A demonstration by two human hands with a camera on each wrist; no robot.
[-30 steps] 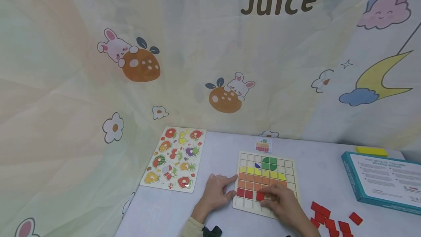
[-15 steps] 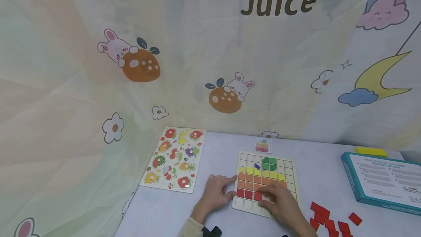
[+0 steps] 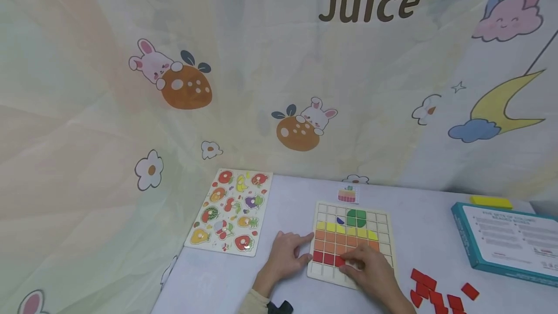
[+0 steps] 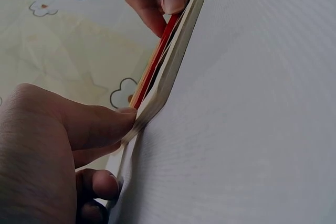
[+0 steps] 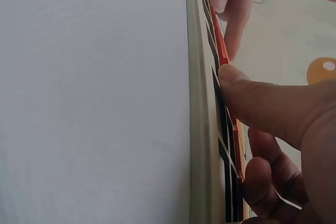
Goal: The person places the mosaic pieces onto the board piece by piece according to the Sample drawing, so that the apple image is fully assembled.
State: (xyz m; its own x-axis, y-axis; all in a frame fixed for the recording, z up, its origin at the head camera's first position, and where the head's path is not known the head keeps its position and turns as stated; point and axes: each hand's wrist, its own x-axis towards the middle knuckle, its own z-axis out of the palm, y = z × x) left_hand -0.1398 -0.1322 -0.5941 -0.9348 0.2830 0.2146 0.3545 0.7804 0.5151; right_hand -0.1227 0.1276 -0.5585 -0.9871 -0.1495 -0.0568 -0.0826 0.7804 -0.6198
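A pale grid board [image 3: 335, 281] lies on the table, with rows of yellow, orange and red tiles, a green shape and a small blue piece. Along its left edge rests my left hand [image 3: 283, 258], index finger and thumb stretched out and touching it, other fingers folded. My right hand [image 3: 372, 270] pinches a red square tile [image 3: 339, 261] between thumb and fingers, flat against the board at the right end of the red row. In the left wrist view, the left thumb [image 4: 100, 124] presses by the board's corner. The right thumb [image 5: 262, 93] touches the tile's end in the right wrist view.
Several loose red tiles [image 3: 429, 282] lie right of the board. A teal-edged box [image 3: 510, 246] and a yellow block [image 3: 491, 202] sit farther right. A fruit puzzle board [image 3: 228, 214] is at left. Behind the grid board is a small cake picture card [image 3: 348, 194].
My right hand has slid the red tile slightly left, up against the red tiles beside it. The left hand has stayed at the board's left edge.
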